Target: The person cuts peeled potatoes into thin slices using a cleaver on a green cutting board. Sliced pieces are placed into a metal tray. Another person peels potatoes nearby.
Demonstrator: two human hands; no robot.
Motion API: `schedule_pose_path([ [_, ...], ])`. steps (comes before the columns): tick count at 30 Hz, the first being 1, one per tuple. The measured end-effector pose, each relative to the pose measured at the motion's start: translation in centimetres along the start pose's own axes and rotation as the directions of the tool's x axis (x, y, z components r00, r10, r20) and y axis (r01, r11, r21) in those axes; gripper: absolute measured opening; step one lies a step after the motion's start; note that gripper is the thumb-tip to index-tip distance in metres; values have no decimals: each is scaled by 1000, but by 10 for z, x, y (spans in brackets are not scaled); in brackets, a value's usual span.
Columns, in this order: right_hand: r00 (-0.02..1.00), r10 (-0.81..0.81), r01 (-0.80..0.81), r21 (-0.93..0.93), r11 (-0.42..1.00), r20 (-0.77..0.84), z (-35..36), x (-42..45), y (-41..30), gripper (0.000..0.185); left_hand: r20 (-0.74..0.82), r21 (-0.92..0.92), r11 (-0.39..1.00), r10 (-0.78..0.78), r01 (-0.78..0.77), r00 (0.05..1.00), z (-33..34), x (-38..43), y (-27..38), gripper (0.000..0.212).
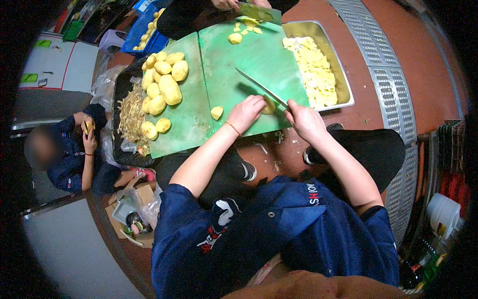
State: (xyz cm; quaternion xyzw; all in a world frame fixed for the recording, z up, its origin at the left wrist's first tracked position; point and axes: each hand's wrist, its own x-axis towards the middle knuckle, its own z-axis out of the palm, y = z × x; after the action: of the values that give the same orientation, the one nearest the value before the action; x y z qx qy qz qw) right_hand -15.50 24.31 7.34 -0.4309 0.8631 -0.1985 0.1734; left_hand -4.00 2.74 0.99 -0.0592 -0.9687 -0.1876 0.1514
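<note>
On the green cutting board (246, 63), my left hand (246, 114) holds a peeled potato (268, 105) near the board's front edge. My right hand (304, 117) is closed around the handle of a kitchen knife (261, 86); its long blade points away to the left, beside the potato. Whether the edge touches the potato I cannot tell. A cut potato piece (217, 113) lies left of my left hand. A heap of peeled potatoes (170, 89) rests on the board's left part. Right of the board, a metal tray (345, 88) holds many potato slices (317, 74).
Across the board, a co-worker's hands hold a cleaver (260, 13) over cut potato. Another person sits at the left, holding a potato (88, 126). A black tub (116, 149) of peelings and a blue crate (155, 45) of potatoes stand left. Metal drain grating (392, 89) runs along the right.
</note>
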Motion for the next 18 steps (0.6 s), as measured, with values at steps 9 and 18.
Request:
schedule_pose_path([
  [9,999,-35,37,-60,998,25,0,0,-3,20,65,14,1000,-15,14,998,-2,0,2,24],
  [18,997,-82,82,-20,996,-3,8,0,0,23,49,37,999,1,-3,999,-4,3,1,22],
])
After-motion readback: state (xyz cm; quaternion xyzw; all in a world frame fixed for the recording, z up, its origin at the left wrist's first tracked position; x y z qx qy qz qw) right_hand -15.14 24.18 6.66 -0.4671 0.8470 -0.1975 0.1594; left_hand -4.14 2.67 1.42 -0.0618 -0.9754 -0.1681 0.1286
